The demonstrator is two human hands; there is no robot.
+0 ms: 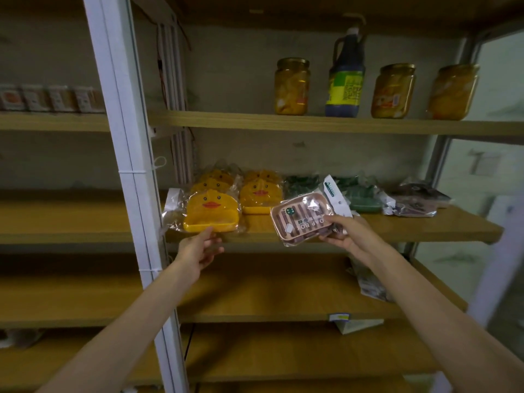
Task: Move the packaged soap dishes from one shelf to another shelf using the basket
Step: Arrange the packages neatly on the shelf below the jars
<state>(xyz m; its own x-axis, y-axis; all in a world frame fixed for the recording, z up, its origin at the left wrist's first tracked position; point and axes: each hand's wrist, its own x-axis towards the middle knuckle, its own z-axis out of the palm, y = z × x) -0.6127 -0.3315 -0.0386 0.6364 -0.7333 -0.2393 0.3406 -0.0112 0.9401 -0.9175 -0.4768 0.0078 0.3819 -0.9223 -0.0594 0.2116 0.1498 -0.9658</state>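
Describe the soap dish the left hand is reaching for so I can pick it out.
Find the middle wooden shelf, below the jars. At its left end, beside the white upright, lies the front yellow duck soap dish, touched by the left hand. Unlike the ducks behind, it sits nearest the shelf edge.

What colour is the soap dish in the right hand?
Pink, in clear packaging; the soap dish in the right hand shows in the head view.

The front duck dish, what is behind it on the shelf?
Behind the front duck dish two more yellow duck dishes stand in a row; only their tops show. Their lower parts are covered, and I cannot tell whether anything more lies behind them.
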